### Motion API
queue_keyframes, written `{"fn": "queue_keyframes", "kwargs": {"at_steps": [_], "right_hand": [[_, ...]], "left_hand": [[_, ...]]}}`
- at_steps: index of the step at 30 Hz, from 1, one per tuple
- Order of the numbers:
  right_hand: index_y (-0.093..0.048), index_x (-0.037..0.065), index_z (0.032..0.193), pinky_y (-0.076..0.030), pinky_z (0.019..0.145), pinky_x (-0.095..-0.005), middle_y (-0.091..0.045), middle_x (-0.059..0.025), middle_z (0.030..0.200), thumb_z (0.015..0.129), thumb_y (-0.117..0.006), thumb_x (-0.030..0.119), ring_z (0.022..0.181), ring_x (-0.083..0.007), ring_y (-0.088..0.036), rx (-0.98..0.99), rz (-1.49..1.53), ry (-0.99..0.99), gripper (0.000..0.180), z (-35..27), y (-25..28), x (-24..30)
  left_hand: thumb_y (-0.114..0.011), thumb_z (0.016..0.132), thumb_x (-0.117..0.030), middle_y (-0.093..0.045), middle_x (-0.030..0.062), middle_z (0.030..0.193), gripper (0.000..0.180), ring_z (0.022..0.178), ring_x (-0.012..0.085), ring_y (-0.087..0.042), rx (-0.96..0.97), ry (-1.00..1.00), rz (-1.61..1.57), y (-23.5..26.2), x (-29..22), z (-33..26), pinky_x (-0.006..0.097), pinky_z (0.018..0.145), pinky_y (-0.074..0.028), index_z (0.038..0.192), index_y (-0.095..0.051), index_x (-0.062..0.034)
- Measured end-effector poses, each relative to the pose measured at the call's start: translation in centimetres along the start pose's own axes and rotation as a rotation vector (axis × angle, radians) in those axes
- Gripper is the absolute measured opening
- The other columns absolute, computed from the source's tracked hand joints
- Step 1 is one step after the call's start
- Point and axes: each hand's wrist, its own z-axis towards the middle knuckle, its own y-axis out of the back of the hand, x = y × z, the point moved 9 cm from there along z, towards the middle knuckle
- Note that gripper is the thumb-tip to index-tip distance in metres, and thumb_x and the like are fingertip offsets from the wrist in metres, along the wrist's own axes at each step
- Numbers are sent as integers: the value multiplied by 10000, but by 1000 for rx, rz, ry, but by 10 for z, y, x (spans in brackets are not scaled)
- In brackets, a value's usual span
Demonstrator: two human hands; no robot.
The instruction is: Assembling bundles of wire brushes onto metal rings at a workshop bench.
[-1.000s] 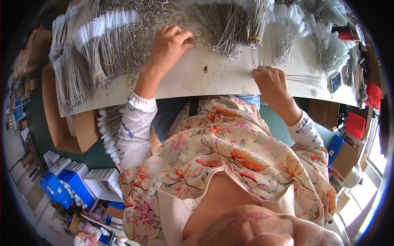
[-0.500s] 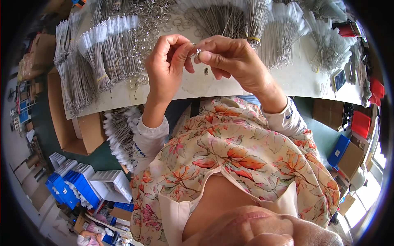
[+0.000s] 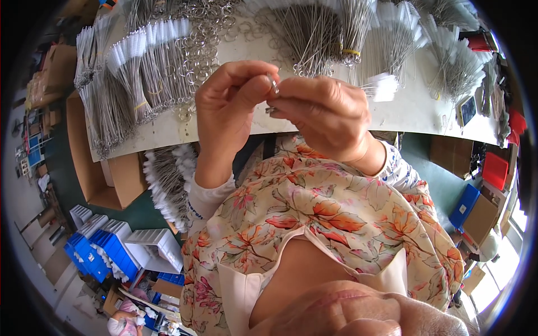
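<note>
Above the table's near edge my two hands meet, fingertips almost touching. My left hand (image 3: 227, 106) is closed in a pinch on a small shiny metal ring (image 3: 273, 84), seen nearly edge-on. My right hand (image 3: 330, 115) is closed with the fingers curled. The metal end of a wire-stemmed brush (image 3: 270, 110) pokes out by its thumb, and a blurred white bristle head (image 3: 384, 87) shows beyond its knuckles; the palm hides the stem between. Some right fingertips lie against the ring.
Loose metal rings (image 3: 210, 33) lie scattered on the white table (image 3: 255, 112). Bundles of wire brushes stand left (image 3: 131, 73) and right (image 3: 314, 39). A small dark-screened device (image 3: 466, 111) is at the right edge. A cardboard box (image 3: 112, 185) and plastic bins (image 3: 151, 246) are at lower left; a person (image 3: 124, 320) is behind.
My right hand has turned and dropped toward me, its knuckles now upward. The white bristle head has come into view beside it. My left hand has moved slightly down, still pinching.
</note>
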Motion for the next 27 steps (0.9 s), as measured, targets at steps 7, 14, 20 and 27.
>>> {"fn": "queue_keyframes", "kwargs": {"at_steps": [7, 14, 20, 27], "right_hand": [[-646, -2, 755, -420, 424, -228, -608, -11, 867, 557, -713, 40, 521, -88, -520, 166, -171, 199, 213, 1, -3, 15], [-682, 33, 845, -444, 495, -239, -555, -36, 734, 713, -715, 52, 536, -137, -526, 205, 396, -376, 137, 10, -7, -28], [-663, 24, 852, -405, 489, -182, -596, 12, 692, 822, -693, 198, 553, -36, -504, 196, 1063, -1170, 180, -15, -38, -54], [-658, 20, 834, -389, 478, -177, -590, 5, 648, 819, -695, 195, 533, -35, -508, 260, 1004, -1142, 180, -14, -42, -59]], "left_hand": [[-600, 834, 32, -644, 124, 940, 188, 849, 151, -627, 176, 35, 210, -6, -18, -6, 266, 753, -532, 1021, -604, 50], [-616, 781, 77, -641, 152, 959, 259, 812, 171, -644, 71, -268, 661, -16, -50, -15, 248, 721, -548, 1040, -601, 75], [-652, 739, 67, -642, 170, 974, 310, 766, 206, -664, 51, -817, 927, -31, -71, -28, 259, 628, -563, 1047, -612, 66], [-654, 735, 67, -650, 167, 955, 292, 769, 197, -667, 39, -772, 951, -26, -66, -24, 261, 640, -564, 1026, -629, 61]]}}
